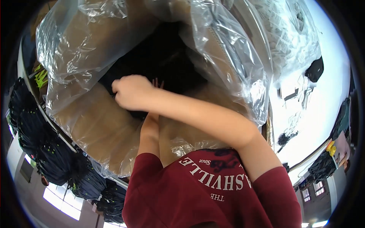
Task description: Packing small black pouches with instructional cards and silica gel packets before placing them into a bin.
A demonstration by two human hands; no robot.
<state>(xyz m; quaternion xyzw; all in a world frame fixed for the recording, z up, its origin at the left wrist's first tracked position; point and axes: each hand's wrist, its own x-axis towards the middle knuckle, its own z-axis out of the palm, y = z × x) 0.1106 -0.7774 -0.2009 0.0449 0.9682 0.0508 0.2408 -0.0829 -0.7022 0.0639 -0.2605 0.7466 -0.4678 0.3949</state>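
A large cardboard box (102,125) lined with a clear plastic bag (64,57) stands open in front of me. Dark black material (167,57) fills its middle; its details cannot be made out. My right arm crosses over my left, and my right hand (133,92) hovers over the left part of the opening, slightly blurred. Its fingers are curled closed, and what they hold, if anything, is hidden. Beneath that forearm my left hand (158,83) reaches into the box, mostly covered, with a few fingertips showing stretched apart against the dark material.
On the right lies a white table (323,102), with a clear bag of white printed labels (289,41) and a small black item (315,70) on it. Bundles of black items (49,152) line the left side. Green strips (40,76) show at the far left.
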